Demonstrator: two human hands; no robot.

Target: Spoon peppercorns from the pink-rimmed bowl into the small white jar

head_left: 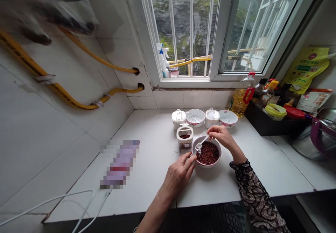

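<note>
Our right hand [221,137] pinches a white scoop [198,146] over the counter's [147,180] bowl [206,165], already well filled with dark-red peppercorns [210,153]; our left hand [181,169], loosely open, touches its rim. The open jar [185,143] alongside isn't emptied.

I can make out a black lace sleeve [258,198] on the right arm, a leafy, floral pattern worked over paler cloth. Its cuff [238,166] ends at the wrist in a dark, wavy, ruffled edge. The right hand [223,137] is bare beyond that, with slender fingers. I see the left hand [180,170] bare too, its forearm uncovered almost to my view's lower edge, where a tiny dark trim shows.
</note>
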